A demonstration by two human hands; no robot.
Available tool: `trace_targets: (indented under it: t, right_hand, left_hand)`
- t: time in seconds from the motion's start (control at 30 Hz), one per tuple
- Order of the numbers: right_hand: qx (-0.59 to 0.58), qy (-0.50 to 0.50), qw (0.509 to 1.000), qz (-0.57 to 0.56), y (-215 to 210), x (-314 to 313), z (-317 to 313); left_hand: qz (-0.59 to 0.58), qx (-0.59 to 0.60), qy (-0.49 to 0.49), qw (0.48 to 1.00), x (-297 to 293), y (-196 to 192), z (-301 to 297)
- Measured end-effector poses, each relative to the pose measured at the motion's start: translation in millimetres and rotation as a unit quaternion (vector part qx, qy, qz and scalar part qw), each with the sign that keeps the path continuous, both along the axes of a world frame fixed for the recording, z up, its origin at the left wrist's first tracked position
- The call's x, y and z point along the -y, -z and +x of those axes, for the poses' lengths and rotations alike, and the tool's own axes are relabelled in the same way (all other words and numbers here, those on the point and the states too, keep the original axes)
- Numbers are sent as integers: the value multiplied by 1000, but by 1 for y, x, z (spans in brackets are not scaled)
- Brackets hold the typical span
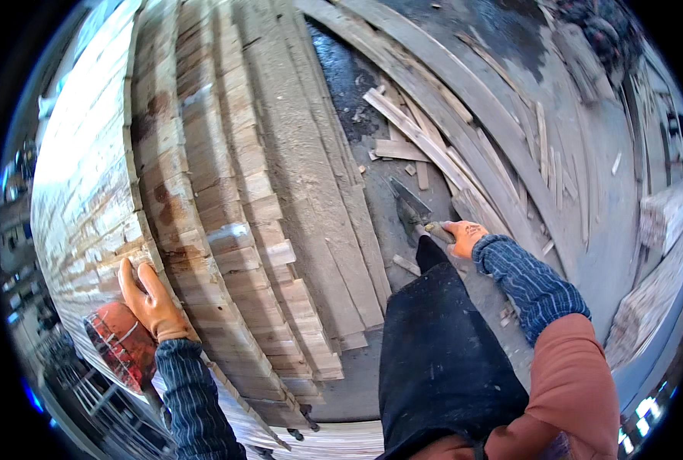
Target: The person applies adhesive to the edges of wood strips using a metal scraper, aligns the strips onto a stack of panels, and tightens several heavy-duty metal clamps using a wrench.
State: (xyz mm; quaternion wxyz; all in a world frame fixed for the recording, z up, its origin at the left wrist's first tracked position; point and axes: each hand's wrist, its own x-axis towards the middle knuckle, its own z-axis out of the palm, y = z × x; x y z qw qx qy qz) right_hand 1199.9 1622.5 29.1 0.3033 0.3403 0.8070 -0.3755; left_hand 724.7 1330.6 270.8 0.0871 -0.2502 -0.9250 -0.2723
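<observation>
My left hand (153,300), in an orange glove, rests at the edge of the topmost pale wood panel (88,192). Its fingers are stretched out and somewhat apart, gripping nothing. Beside its wrist is a scuffed red rounded object (119,345) whose kind I cannot make out. My right hand (464,236), also gloved in orange, is closed round the handle of a trowel (410,205). The trowel's grey, pointed blade hangs over the floor, to the right of the stepped stack of wood panels (203,192).
Loose boards and strips (471,130) lie over the grey floor at the right, with wood scraps among them. Dark wet patches (341,69) mark the floor farther off. Bundled timber (655,284) stands at the far right. A dark apron (441,353) hangs in front of me.
</observation>
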Motion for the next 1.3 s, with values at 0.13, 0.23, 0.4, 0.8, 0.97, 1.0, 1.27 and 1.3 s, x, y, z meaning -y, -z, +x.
trace_targets:
  t: [0.13,0.23,0.4,0.8,0.97,1.0,1.27,1.3]
  right_hand:
    - [-52,-5,998,19,-4,8,3]
    - [-52,-3,999,-5,26,4,-1]
    - [-69,7,997,16,80,5,-41]
    - [-93,139,985,-45,18,30,72]
    - [-37,164,986,8,41,12,31]
    - [-29,172,984,22,46,13,23]
    - [-32,94,995,-3,31,66,46]
    - [-47,88,995,-9,31,68,36]
  left_hand:
    - [11,-10,-6,1000,19,12,-38]
    - [-20,-45,1,999,28,19,-48]
    - [-33,-34,5,999,36,8,-71]
    - [-35,-53,-18,998,51,4,-56]
    - [-64,-69,3,996,49,5,-60]
    - [-52,-59,2,997,49,6,-60]
    - [-33,-33,7,999,52,9,-56]
    - [-33,-35,11,999,51,8,-60]
